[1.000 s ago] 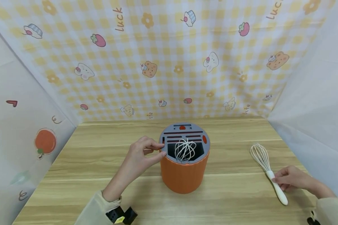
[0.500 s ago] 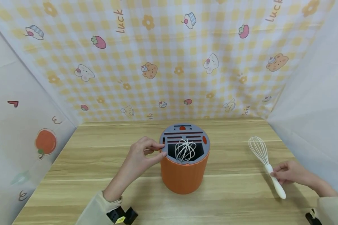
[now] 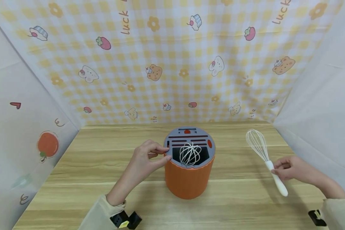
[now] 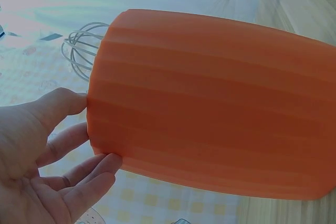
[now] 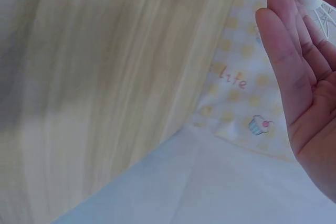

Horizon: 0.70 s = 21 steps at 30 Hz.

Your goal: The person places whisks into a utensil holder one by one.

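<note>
At the table's middle stands a round orange utensil holder (image 3: 187, 182) with a grey slotted top. The wire head of one whisk (image 3: 190, 154) pokes up from its large black opening; that whisk's handle is hidden inside. My left hand (image 3: 146, 158) holds the holder's left rim with thumb and fingertips; in the left wrist view this hand (image 4: 52, 156) touches the rim and the ribbed orange side. To the right, my right hand (image 3: 294, 171) pinches a second whisk (image 3: 279, 183) by its white handle, above the table, wires pointing up and left. The right wrist view cuts off most of this whisk.
The holder and whisks are over a wood-grain table (image 3: 109, 159). A yellow checked cloth (image 3: 175, 64) hangs along the back. White sheets stand at the left (image 3: 23, 143) and right (image 3: 327, 111).
My right hand has raised the second whisk from the table and moved it up and slightly left in the head view. My left hand and the utensil holder stay in place.
</note>
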Each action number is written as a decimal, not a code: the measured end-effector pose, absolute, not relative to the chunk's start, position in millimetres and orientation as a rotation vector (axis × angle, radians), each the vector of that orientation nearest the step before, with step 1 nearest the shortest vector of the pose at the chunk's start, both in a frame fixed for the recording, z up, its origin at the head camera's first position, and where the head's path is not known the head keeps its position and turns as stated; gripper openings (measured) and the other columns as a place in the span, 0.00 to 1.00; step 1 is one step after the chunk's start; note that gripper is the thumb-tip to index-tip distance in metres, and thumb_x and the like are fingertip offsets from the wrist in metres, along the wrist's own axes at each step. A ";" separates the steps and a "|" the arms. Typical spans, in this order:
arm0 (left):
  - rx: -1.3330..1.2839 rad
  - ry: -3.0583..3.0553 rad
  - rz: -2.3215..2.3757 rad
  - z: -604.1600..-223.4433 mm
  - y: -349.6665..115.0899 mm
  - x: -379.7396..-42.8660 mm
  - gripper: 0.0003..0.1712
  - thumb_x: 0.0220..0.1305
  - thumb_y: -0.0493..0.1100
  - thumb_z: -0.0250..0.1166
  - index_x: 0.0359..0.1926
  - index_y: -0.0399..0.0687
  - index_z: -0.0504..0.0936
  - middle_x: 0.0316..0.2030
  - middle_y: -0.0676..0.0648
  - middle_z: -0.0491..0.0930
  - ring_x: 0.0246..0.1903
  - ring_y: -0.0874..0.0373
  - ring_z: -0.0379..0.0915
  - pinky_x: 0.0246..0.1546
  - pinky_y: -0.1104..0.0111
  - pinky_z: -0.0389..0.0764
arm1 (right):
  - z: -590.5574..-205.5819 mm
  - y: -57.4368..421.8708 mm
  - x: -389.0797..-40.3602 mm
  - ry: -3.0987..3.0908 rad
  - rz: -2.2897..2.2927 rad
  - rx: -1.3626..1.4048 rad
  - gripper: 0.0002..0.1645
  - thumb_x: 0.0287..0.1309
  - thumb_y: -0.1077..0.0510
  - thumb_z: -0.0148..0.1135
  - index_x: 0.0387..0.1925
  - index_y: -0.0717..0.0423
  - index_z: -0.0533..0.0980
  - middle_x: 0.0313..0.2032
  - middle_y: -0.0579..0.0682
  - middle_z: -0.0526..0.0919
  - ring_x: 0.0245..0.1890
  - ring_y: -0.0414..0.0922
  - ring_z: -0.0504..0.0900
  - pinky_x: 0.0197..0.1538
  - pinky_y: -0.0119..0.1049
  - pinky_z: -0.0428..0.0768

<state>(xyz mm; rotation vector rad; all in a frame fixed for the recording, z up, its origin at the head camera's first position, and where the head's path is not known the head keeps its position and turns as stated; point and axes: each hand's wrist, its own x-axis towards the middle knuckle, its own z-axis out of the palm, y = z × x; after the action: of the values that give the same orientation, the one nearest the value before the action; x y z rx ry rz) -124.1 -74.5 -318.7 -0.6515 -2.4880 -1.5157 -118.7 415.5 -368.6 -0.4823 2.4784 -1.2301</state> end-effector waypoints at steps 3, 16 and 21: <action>-0.650 -2.490 -1.520 -318.6 -74.6 -124.2 0.10 0.48 0.40 0.72 0.35 0.49 0.84 0.33 0.52 0.76 0.36 0.60 0.74 0.41 0.70 0.79 | -359.6 406.8 -118.5 2.528 -1.202 -0.521 0.09 0.59 0.67 0.54 0.33 0.73 0.76 0.23 0.46 0.82 0.24 0.39 0.81 0.28 0.34 0.81; -0.642 -2.489 -1.506 -317.9 -74.6 -123.8 0.10 0.48 0.40 0.72 0.35 0.50 0.84 0.33 0.54 0.76 0.36 0.58 0.74 0.41 0.68 0.79 | -328.8 371.3 -118.6 2.631 -1.145 -0.778 0.02 0.55 0.69 0.59 0.31 0.63 0.77 0.22 0.43 0.80 0.22 0.38 0.79 0.24 0.32 0.79; -0.645 -2.494 -1.513 -318.0 -74.5 -123.6 0.10 0.48 0.40 0.72 0.35 0.50 0.85 0.33 0.53 0.76 0.37 0.57 0.74 0.41 0.68 0.79 | -316.3 356.6 -116.2 2.703 -1.065 -0.848 0.03 0.53 0.67 0.62 0.30 0.58 0.78 0.22 0.40 0.80 0.22 0.35 0.78 0.24 0.30 0.77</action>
<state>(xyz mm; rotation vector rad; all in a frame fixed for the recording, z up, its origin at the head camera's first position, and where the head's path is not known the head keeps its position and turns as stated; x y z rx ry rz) -123.6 -74.5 -318.0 -0.6450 -2.4937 -1.5129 -116.2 356.6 -316.3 -0.8476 2.7026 -1.0652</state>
